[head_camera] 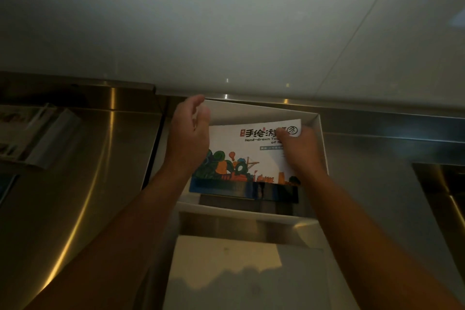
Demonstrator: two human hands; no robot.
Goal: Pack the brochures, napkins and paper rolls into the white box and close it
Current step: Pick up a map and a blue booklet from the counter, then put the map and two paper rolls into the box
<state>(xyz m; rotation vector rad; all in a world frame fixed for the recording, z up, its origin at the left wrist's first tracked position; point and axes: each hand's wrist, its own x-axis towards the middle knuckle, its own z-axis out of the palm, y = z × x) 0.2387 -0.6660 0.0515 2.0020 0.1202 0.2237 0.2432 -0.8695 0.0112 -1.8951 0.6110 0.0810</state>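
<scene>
An open white box [317, 125] stands on a steel counter against the wall. A brochure [246, 158] with a colourful drawing and black lettering lies tilted over the box's opening. My right hand [302, 151] grips its right edge, the thumb on top of the print. My left hand [191, 133] hovers at the box's left side, fingers apart, its heel touching the brochure's left edge. The box's white lid flap [249, 272] lies open toward me. What is under the brochure is hidden.
A stack of more brochures [32, 136] lies on the steel counter [95, 184] at the far left. A white tiled wall [226, 33] rises right behind the box. A recessed steel opening [442, 191] sits at the right edge.
</scene>
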